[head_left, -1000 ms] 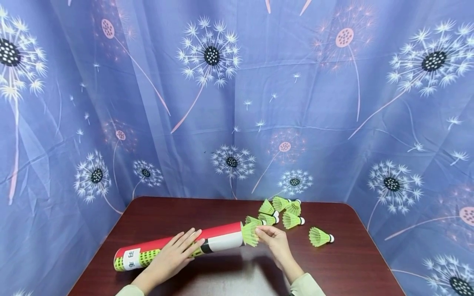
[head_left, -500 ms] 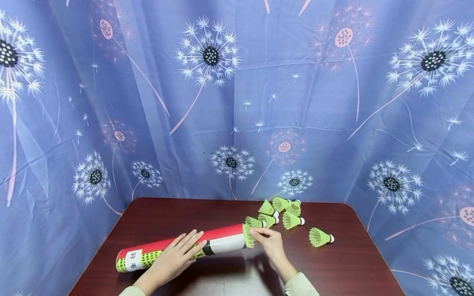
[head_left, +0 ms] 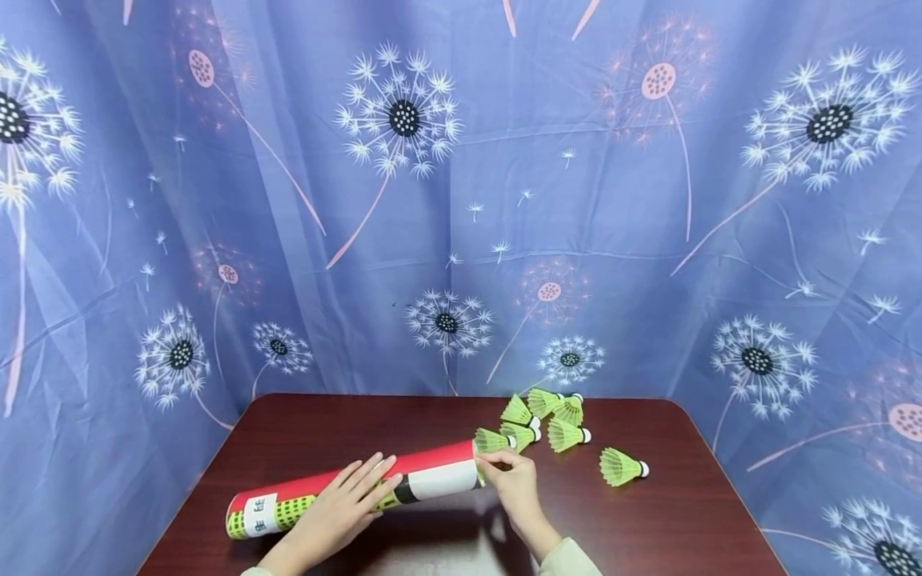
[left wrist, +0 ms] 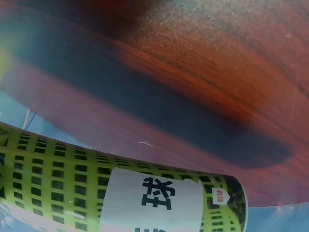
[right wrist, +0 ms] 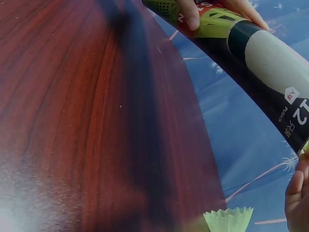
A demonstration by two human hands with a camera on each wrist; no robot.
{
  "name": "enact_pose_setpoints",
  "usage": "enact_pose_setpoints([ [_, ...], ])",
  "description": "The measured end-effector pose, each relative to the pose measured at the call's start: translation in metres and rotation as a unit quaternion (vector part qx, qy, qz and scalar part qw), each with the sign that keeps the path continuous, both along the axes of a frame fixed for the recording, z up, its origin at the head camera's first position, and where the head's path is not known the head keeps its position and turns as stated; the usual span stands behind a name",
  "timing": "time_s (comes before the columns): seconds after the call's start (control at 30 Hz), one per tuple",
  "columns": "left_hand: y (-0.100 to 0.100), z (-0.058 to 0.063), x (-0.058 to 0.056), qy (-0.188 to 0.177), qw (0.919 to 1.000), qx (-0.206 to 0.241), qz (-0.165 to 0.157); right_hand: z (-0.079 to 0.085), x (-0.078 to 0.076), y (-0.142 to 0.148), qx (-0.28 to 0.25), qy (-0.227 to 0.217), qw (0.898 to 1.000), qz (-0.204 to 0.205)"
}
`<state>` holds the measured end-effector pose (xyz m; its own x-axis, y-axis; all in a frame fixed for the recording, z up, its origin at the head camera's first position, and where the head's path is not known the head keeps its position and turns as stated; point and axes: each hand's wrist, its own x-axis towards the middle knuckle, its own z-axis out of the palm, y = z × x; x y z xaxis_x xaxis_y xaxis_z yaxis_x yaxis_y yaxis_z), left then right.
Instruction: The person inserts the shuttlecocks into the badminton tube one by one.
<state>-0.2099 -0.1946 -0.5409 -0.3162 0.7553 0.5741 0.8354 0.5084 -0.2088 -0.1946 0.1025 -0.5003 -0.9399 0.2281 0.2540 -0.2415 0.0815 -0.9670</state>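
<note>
My left hand grips a shuttlecock tube near its middle, the fingers laid across its top. In the right wrist view the thumb presses the tube's near side. The tube lies slanted, red, white and yellow-green, its mouth toward the right. At that mouth my right hand pinches a yellow-green shuttlecock; only a sliver of its skirt shows past the rim, the rest hidden by the tube and fingers. In the left wrist view the tube's far end carries a white label.
Several loose shuttlecocks lie behind the right hand, the closest shuttlecock right beside the tube's mouth. One shuttlecock lies apart to the right. The dark red-brown table backs onto a blue dandelion-print curtain.
My right hand has moved left, sliding the shuttlecock skirt-first into the tube until almost all of it is inside. The left hand stays on the tube. The head view has shifted slightly.
</note>
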Motion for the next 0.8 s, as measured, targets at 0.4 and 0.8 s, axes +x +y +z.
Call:
enact_pose_setpoints([
  [0.4, 0.000, 0.000, 0.001, 0.000, 0.9999, 0.012, 0.012, 0.005, -0.003, -0.006, 0.034, 0.045, 0.998, -0.017],
  [0.8, -0.002, -0.001, 0.002, 0.001, 0.9999, -0.003, 0.015, -0.011, -0.011, 0.002, 0.022, 0.065, 0.998, 0.008],
])
